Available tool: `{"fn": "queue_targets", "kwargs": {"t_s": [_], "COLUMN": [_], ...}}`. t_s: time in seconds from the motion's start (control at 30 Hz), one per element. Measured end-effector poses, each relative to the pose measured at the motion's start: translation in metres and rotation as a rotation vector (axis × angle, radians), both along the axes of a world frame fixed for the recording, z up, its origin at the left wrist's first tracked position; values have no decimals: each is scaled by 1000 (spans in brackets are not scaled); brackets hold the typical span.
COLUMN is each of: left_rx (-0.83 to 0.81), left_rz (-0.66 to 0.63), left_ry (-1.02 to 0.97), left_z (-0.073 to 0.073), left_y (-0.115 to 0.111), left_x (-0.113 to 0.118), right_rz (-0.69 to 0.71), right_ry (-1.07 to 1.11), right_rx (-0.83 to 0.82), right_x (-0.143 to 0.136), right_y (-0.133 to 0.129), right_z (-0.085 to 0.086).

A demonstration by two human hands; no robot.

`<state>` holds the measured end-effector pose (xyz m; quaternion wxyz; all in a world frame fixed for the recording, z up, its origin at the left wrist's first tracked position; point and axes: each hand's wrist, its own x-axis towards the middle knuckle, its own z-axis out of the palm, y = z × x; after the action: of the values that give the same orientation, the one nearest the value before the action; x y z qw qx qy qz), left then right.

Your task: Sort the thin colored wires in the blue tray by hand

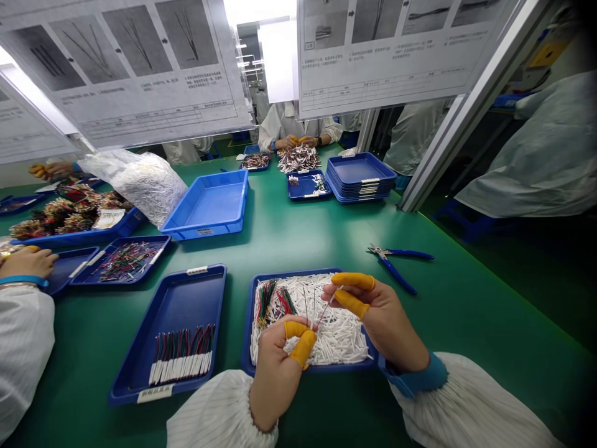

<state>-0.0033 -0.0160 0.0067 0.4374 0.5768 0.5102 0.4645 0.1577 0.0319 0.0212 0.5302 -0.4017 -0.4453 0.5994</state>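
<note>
My left hand (282,361), with yellow covers on thumb and index finger, pinches a few thin wires (306,305) over a blue tray of white sleeves (336,339). To its right, my right hand (375,311), also with yellow finger covers, is closed at the upper end of a thin reddish wire that runs down to my left fingertips. Bundles of coloured wires (267,298) lie at the tray's back left corner. In the dark blue tray (184,302) on the left, several wires with white sleeves (181,367) lie in a row.
Blue-handled cutters (396,258) lie at the right. Behind are a light blue bin (209,202), a plastic bag (140,180) and stacked trays (361,177). Another person's hand (28,264) is at the left edge; a person (298,134) works opposite. Printed sheets (387,62) hang above.
</note>
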Motion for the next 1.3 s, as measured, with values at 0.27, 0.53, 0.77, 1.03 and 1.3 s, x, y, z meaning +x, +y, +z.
{"fn": "queue_targets", "kwargs": {"t_s": [0.27, 0.53, 0.77, 1.03, 1.3], "left_rx": [-30, 26, 38, 52, 82], "left_rz": [-29, -217, -246, -233, -130], "left_ry": [-22, 101, 127, 142, 183], "left_z": [3, 8, 3, 3, 3], "left_y": [2, -1, 0, 0, 0], "left_x": [0, 5, 6, 5, 3], "right_rz": [160, 73, 111, 179, 344], "right_ry": [-11, 105, 93, 67, -60], "right_rx": [-138, -154, -156, -136, -114], "right_x": [6, 4, 4, 3, 4], "right_y": [2, 1, 0, 0, -1], "right_z": [1, 3, 4, 2, 7]}}
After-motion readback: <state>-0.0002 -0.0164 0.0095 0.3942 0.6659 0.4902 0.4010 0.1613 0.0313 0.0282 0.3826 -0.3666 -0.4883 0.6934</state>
